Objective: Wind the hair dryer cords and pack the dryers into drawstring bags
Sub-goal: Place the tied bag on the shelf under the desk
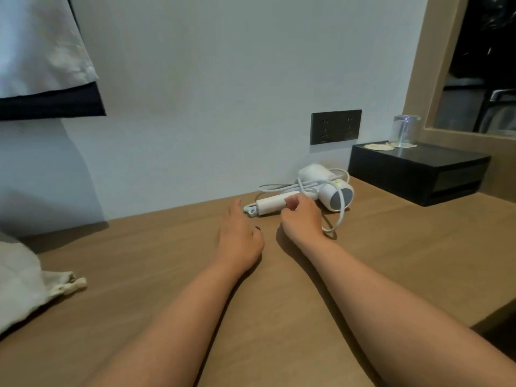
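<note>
A white hair dryer (324,188) lies on its side on the wooden table (145,255) near the wall, nozzle facing right. Its white cord (339,216) loops loosely over the body and onto the table. My right hand (303,216) is at the dryer's handle with fingers curled; whether it grips the handle or the cord is unclear. My left hand (238,238) rests flat on the table just left of the handle's end, fingers stretched toward it. A cream drawstring bag (30,286) lies at the table's left edge.
A black socket panel (336,126) sits on the wall behind the dryer. To the right stands a black box (418,171) with a glass (405,131) on top. White and dark cloth (42,60) hangs at the upper left.
</note>
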